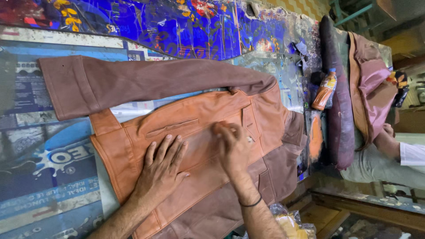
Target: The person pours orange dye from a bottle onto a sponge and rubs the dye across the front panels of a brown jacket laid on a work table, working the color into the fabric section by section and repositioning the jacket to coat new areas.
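Observation:
A leather jacket (208,110) lies spread flat on the table, tan-orange across the chest and darker brown on the sleeve (146,79) and lower panels. My left hand (163,170) rests palm down on the tan front panel below a slit pocket, fingers apart. My right hand (232,144), with a black band on its wrist, presses on the chest panel beside the placket. It is blurred and its fingers are bunched, so anything under them is hidden. The leather around it looks darker.
Printed blue sheets (48,163) cover the table. An orange bottle (325,90) lies by a dark purple cushion (340,110). Another person's hand (390,139) in a white sleeve holds a brown-and-pink garment (372,84). A plastic bag (287,221) sits by my right forearm.

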`<state>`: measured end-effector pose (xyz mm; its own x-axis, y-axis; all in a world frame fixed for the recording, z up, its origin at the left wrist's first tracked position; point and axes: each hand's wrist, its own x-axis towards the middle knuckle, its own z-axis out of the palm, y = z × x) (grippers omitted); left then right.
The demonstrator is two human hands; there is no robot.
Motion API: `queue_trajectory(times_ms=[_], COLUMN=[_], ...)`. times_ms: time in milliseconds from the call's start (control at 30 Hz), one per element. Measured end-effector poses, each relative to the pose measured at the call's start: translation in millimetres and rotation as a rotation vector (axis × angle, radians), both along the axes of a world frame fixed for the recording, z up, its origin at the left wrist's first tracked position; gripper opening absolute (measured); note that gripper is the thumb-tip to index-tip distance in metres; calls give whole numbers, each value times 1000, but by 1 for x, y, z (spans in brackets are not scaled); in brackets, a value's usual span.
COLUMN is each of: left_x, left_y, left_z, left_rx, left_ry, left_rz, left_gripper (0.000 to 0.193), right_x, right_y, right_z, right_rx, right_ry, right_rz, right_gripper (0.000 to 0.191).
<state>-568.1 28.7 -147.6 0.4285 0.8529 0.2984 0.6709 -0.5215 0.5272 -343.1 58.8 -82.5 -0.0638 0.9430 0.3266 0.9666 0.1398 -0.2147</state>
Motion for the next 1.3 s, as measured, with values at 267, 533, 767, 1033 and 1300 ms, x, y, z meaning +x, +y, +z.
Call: queue_trajectory(times_ms=[267, 533, 767, 1033, 1300], left_x=[-1, -2, -2, -1, -1], left_y=[2, 2, 2, 1, 2], left_z=[3, 3, 2, 1, 0], left_rx=[-55, -54, -24, -28, -38], left_ry=[-21, -2, -24, -44, -49], left_rz=[-10, -10, -5, -10, 2], left_gripper=[98, 97, 98, 100, 99], right_x=[-10, -8, -3, 29, 44], right_y=[19, 13, 18, 37, 40], right_z=[-10, -27, -23, -22, -31], right_rx=[37, 23, 7, 91, 75], right_ry=[-179, -128, 11, -251, -228], right_rz=[-100, 84, 37, -96, -150], right_gripper=[21, 24, 24, 21, 19])
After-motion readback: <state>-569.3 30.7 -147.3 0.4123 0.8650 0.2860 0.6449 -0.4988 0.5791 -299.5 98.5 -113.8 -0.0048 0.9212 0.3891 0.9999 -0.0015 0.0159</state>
